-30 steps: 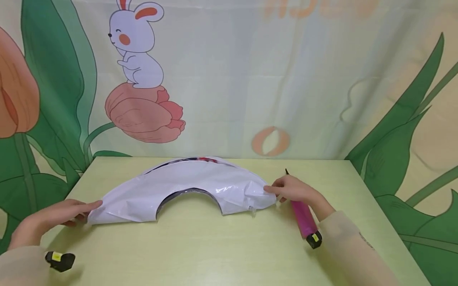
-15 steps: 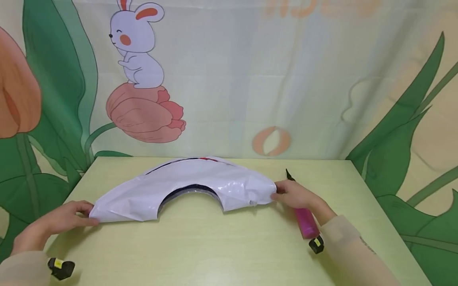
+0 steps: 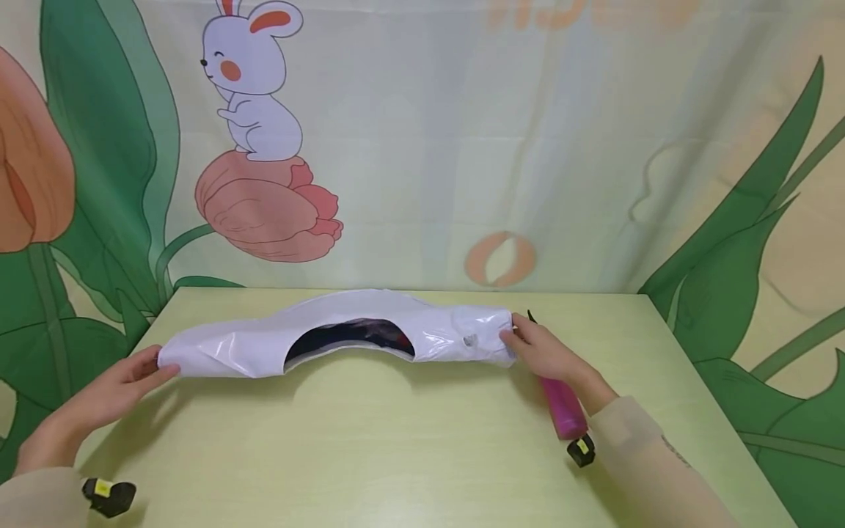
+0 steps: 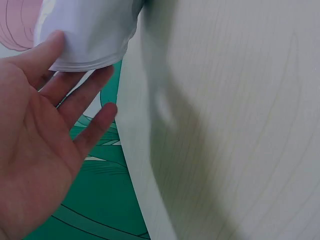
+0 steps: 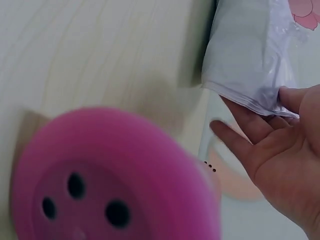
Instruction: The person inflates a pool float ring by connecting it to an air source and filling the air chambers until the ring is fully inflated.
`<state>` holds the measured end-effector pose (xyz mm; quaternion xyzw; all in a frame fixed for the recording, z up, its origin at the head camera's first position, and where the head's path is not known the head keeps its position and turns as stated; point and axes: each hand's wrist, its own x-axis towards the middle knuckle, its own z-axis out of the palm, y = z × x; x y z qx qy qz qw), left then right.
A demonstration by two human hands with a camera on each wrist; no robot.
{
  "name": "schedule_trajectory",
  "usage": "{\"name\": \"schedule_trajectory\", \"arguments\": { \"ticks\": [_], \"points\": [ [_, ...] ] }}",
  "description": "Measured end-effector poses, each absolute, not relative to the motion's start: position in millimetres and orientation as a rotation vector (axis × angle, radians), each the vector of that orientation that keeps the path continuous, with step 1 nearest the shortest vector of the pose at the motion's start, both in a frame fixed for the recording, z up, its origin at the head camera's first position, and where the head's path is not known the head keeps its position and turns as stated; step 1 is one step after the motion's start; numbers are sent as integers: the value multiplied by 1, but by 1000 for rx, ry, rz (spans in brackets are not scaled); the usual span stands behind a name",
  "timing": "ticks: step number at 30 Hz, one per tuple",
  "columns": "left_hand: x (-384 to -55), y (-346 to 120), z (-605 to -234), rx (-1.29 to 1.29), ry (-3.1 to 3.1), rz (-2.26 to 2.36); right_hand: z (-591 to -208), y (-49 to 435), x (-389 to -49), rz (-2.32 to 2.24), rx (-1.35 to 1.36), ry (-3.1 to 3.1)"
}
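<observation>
Through the head view I saw 2 pale sleeves (image 3: 650, 451) reaching over the pale wooden table (image 3: 370, 455) from its near corners. Toward the right edge lay a pink cylinder (image 3: 563, 409) with a black tip, partly covered by the right hand (image 3: 546, 353). That hand pinched 1 end of a glossy white plastic arc (image 3: 356, 303); the left hand (image 3: 105, 392), by the left edge, pinched the other, thumbs in front. The arc stretched along the far edge, both ends raised above shadows. Behind hung a curtain (image 3: 422, 147) with 1 printed rabbit (image 3: 264, 121).
</observation>
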<state>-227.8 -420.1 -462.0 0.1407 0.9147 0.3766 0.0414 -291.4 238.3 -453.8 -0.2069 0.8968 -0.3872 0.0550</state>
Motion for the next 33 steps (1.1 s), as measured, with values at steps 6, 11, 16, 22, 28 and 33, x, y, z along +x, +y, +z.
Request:
{"name": "schedule_trajectory", "arguments": {
  "ticks": [6,11,16,22,28,33],
  "points": [
    [-234,-415,-461,476,2833,1259,-457,234,-294,-1287,-546,2669],
    [-238,-411,-457,427,2885,1253,-460,229,-292,-1361,-444,2610],
    [-241,-406,-450,294,2911,1178,-461,226,-291,-1391,-375,2594],
    [-241,-400,-442,175,2841,1131,-461,226,-291,-1338,-341,2636],
    [-240,-403,-451,159,2757,1185,-460,225,-289,-1350,-278,2566],
    [-237,-406,-456,146,2729,1213,-458,231,-287,-1323,-208,2490]
  ]
}}
